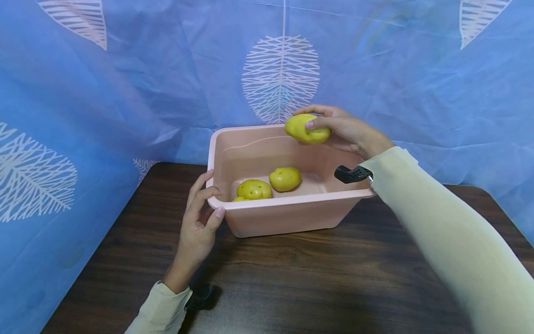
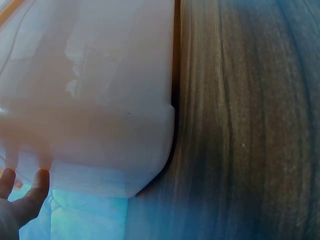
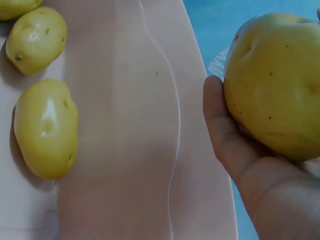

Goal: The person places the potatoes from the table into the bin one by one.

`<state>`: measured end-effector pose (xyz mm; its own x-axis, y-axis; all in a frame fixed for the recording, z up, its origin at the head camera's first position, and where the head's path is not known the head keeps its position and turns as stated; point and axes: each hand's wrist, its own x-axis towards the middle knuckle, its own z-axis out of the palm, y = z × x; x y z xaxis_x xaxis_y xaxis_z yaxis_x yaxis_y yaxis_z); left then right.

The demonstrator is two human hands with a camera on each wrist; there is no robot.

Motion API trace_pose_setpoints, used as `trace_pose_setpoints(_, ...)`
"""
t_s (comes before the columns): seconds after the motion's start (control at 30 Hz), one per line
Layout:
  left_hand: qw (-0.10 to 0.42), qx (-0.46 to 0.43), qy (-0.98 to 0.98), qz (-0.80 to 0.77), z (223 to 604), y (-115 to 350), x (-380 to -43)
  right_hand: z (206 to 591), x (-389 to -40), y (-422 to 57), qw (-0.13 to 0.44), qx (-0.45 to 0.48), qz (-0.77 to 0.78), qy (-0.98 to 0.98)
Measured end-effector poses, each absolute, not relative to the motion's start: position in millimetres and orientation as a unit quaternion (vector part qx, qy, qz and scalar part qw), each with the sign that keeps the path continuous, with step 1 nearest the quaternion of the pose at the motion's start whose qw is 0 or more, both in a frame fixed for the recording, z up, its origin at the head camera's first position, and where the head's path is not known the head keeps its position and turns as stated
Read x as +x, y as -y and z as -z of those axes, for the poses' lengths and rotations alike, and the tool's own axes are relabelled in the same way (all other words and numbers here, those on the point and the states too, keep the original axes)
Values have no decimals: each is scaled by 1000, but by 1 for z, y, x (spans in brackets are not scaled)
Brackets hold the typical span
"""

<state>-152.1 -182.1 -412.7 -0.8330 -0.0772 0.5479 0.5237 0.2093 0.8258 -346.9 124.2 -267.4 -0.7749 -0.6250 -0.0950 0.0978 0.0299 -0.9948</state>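
Note:
A pink plastic bin [image 1: 288,215] stands on the table. My left hand [image 1: 196,236] grips its near left corner, fingers over the rim and thumb against the outside. In the left wrist view, fingers [image 2: 35,195] lie beside the bin's wall [image 2: 110,100]. Above the far rim, my right hand [image 1: 350,132] holds a yellow potato [image 1: 298,128] between thumb and fingers. Inside the bin rest a potato [image 1: 285,179] near the middle and another potato [image 1: 254,189] to its left. A third potato [image 1: 239,199] is mostly hidden by the near rim.
The dark wooden table [image 1: 292,278] extends around the bin. Behind and to the left hangs a blue cloth [image 1: 167,69] with white leaf prints, close to the bin's far side. A black strap end [image 1: 352,174] sticks out from the right sleeve over the bin.

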Motion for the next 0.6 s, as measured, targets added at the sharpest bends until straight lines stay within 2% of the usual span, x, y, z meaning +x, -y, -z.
trace_pose_setpoints(0.4, 245, -150, 740, 608, 413, 183, -151, 272, -348, -133, 273, -166, 642, -697)
trace_pose_setpoints(0.6, 243, -152, 741, 607, 413, 183, -151, 273, -349, -139, 264, -121, 588, -755)
